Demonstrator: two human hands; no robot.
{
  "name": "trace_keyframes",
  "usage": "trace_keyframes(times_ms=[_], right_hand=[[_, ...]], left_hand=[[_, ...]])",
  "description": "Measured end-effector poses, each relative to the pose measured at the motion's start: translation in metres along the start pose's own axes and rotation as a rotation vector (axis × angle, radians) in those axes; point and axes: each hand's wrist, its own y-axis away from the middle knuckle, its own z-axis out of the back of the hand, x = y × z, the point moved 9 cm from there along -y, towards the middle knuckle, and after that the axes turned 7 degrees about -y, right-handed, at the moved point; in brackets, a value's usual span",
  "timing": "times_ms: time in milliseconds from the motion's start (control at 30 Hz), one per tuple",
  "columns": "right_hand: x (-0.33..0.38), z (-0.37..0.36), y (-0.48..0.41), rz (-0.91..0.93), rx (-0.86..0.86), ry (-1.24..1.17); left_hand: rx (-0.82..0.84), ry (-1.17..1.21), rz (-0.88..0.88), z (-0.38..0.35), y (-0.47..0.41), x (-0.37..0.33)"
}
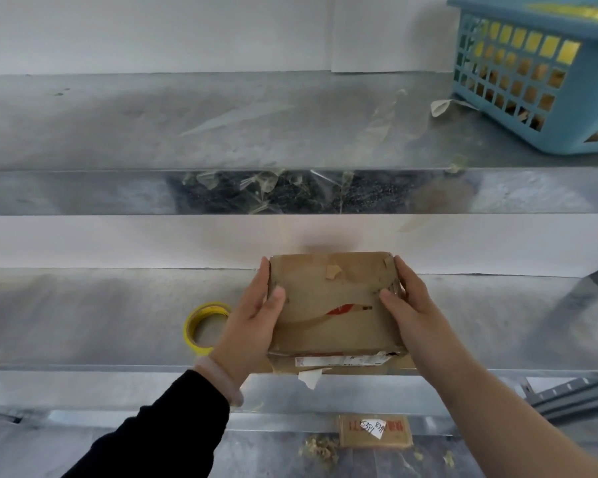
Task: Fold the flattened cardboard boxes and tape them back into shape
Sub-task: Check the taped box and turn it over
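Metal shelf (101,315), near edge: cardboard box (332,305) between left hand (252,322) and right hand (408,305), each grip curled round box side; yellow tape roll (190,331) just left

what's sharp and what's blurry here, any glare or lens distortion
Head view: the cardboard box, left hand and right hand are fairly sharp; the upper shelf and its tape scraps look smeared; the shelf's metal front shows dull reflections, no harsh glare; the blue basket leans in the corner, probably wide-angle distortion.
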Motion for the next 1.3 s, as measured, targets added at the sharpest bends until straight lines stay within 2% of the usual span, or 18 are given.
trace_keyframes(times_ms=[100,200,333,433,533,633,733,800,867,933,1033,1100,1200,1300], right_hand=[[0.0,-0.008,0.012,0.083,0.093,0.202],[0.01,-0.014,0.008,0.165,0.125,0.524],[0.014,-0.018,-0.004,0.159,0.118,0.834],[0.019,-0.022,-0.011,0.165,0.114,0.946],[0.018,-0.019,-0.021,0.123,0.159,0.89],[0.012,-0.018,-0.024,0.017,0.208,0.48],[0.006,-0.008,-0.019,-0.061,0.064,0.188],[-0.001,0.002,-0.014,-0.128,-0.054,0.191],[-0.008,0.004,-0.008,-0.211,-0.053,0.211],[-0.007,0.0,-0.001,-0.235,0.016,0.204],[0.009,-0.004,0.013,-0.167,0.044,0.243],[0.014,-0.007,0.02,-0.152,-0.011,0.298],[0.022,-0.011,0.031,-0.09,-0.121,0.351],[0.025,-0.013,0.038,-0.039,-0.164,0.363]], left_hand=[[0.102,-0.185,-0.068,-0.014,0.012,0.005],[0.051,-0.35,-0.129,-0.013,0.009,0.0],[0.062,-0.601,-0.211,-0.011,0.004,-0.01],[0.034,-0.808,-0.302,-0.011,0.001,-0.021],[0.073,-0.895,-0.248,-0.01,-0.01,-0.02],[0.158,-0.68,-0.147,-0.012,-0.015,-0.011],[0.077,-0.35,-0.004,-0.009,-0.013,0.001],[0.077,-0.189,0.177,-0.01,-0.011,0.014],[0.121,-0.135,0.252,-0.013,-0.006,0.018],[0.118,-0.161,0.211,-0.011,-0.001,0.012],[0.029,-0.114,0.192,-0.001,0.009,0.004],[-0.048,-0.094,0.214,0.004,0.016,-0.002],[-0.142,-0.133,0.148,0.006,0.023,-0.013],[-0.17,-0.167,0.1,0.005,0.027,-0.016]])
